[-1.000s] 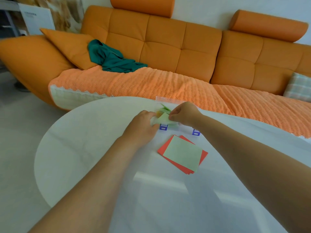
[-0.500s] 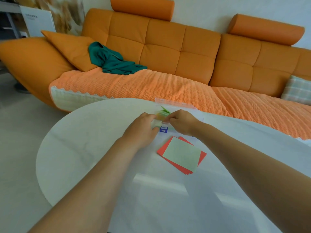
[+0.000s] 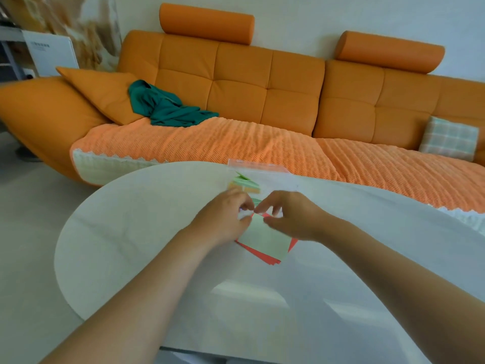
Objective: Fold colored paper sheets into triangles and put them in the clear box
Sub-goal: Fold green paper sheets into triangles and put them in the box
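Note:
A pale green paper sheet (image 3: 265, 239) lies on top of a stack of red sheets (image 3: 265, 258) in the middle of the white table. My left hand (image 3: 225, 218) and my right hand (image 3: 291, 216) meet at the sheet's far corner, and the fingertips and thumbs of both pinch it there. Just beyond the hands stands the clear box (image 3: 258, 168). Folded green and orange paper triangles (image 3: 244, 185) lie inside it, partly hidden by my left hand.
The round white table (image 3: 147, 232) ends close behind the box. An orange sofa (image 3: 236, 90) runs along the far side, with a teal cloth (image 3: 168, 109) and a checked cushion (image 3: 448, 137) on it. Bare floor lies to the left.
Both hands have drawn back from the clear box toward me and now hold the top sheet of the stack. The folded pale green piece is no longer in my hands.

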A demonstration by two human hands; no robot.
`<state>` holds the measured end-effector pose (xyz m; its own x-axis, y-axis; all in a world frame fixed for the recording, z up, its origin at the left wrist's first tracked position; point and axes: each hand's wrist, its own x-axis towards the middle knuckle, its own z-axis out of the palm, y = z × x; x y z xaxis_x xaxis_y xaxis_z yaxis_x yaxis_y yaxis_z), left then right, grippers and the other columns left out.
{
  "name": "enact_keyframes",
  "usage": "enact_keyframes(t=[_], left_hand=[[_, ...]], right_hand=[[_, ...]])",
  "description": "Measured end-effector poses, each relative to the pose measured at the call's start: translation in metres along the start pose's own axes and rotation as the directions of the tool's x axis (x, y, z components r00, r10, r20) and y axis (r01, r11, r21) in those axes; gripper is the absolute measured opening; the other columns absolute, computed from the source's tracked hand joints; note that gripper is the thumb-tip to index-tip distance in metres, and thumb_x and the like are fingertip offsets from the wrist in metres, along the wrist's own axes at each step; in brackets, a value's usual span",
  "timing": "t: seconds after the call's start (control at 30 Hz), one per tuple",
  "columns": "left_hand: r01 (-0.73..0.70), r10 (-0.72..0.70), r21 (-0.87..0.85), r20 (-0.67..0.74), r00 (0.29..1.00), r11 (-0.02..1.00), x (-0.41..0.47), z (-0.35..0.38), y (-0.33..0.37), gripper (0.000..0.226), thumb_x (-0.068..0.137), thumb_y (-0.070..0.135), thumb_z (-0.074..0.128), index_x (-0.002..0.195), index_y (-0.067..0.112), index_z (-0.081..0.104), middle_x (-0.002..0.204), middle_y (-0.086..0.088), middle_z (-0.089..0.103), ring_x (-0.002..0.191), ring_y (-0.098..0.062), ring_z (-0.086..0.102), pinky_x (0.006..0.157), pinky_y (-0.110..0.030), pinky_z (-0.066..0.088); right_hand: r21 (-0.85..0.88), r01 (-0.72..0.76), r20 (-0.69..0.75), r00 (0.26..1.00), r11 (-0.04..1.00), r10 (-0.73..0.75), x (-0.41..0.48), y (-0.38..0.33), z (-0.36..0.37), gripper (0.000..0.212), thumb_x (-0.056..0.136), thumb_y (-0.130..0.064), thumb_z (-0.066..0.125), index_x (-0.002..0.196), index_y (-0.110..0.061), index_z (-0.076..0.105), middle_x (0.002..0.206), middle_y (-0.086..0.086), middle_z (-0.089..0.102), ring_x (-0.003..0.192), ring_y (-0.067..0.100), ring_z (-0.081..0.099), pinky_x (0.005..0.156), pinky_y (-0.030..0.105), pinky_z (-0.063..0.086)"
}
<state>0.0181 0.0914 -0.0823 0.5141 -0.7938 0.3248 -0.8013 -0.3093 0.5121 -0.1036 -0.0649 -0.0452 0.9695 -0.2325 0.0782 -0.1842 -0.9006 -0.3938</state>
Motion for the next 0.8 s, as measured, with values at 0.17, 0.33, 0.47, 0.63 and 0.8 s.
enact_keyframes(t=[0.17, 0.33, 0.47, 0.63, 0.8], left_hand=[[-0.058, 0.022, 0.113, 0.294, 0.955, 0.992, -0.013, 0.016, 0.011, 0.06, 0.082, 0.05, 0.07, 0.137, 0.034, 0.052, 0.141, 0.015, 0.047, 0.135, -0.008, 0.038, 0.111, -0.03, 0.034], [-0.017, -0.009, 0.084, 0.299, 0.954, 0.996, -0.014, 0.024, 0.0, 0.062, 0.086, 0.053, 0.068, 0.143, 0.035, 0.051, 0.153, 0.016, 0.041, 0.143, -0.007, 0.031, 0.12, -0.031, 0.024], [-0.027, 0.019, 0.028, 0.259, 0.966, 0.999, -0.01, 0.029, -0.005, 0.052, 0.086, 0.045, 0.072, 0.135, 0.033, 0.06, 0.145, 0.013, 0.05, 0.136, -0.007, 0.038, 0.118, -0.032, 0.027], [-0.031, 0.029, 0.011, 0.18, 0.983, 0.999, -0.005, 0.032, -0.008, 0.045, 0.085, 0.041, 0.075, 0.129, 0.032, 0.065, 0.123, 0.015, 0.058, 0.12, -0.007, 0.046, 0.107, -0.026, 0.034], [-0.038, 0.038, -0.001, 0.185, 0.982, 0.999, -0.004, 0.035, -0.007, 0.052, 0.076, 0.055, 0.078, 0.124, 0.037, 0.067, 0.122, 0.02, 0.053, 0.121, -0.002, 0.04, 0.109, -0.026, 0.034]], right_hand=[[-0.038, -0.075, 0.25, 0.965, 0.996, 0.082, -0.034, 0.023, 0.014, 0.075, 0.076, -0.061, 0.075, 0.143, -0.043, 0.048, 0.153, -0.026, 0.035, 0.13, 0.004, 0.044, 0.111, 0.028, 0.036], [0.068, -0.134, 0.121, 0.985, 0.989, 0.125, -0.047, 0.039, 0.024, 0.07, 0.071, -0.062, 0.079, 0.135, -0.044, 0.056, 0.148, -0.028, 0.042, 0.128, 0.002, 0.045, 0.103, 0.017, 0.035], [0.16, -0.12, 0.061, 0.992, 0.98, 0.111, -0.052, 0.043, 0.031, 0.053, 0.073, -0.05, 0.083, 0.122, -0.044, 0.065, 0.14, -0.031, 0.049, 0.126, -0.005, 0.045, 0.102, 0.012, 0.032], [0.241, -0.137, -0.014, 0.989, 0.961, 0.145, -0.05, 0.048, 0.036, 0.041, 0.079, -0.043, 0.081, 0.118, -0.043, 0.067, 0.13, -0.029, 0.057, 0.116, -0.003, 0.053, 0.099, 0.011, 0.039], [0.21, -0.127, 0.013, 0.992, 0.969, 0.127, -0.049, 0.043, 0.03, 0.064, 0.07, -0.05, 0.085, 0.128, -0.043, 0.061, 0.13, -0.03, 0.05, 0.121, -0.007, 0.045, 0.094, 0.005, 0.032]])
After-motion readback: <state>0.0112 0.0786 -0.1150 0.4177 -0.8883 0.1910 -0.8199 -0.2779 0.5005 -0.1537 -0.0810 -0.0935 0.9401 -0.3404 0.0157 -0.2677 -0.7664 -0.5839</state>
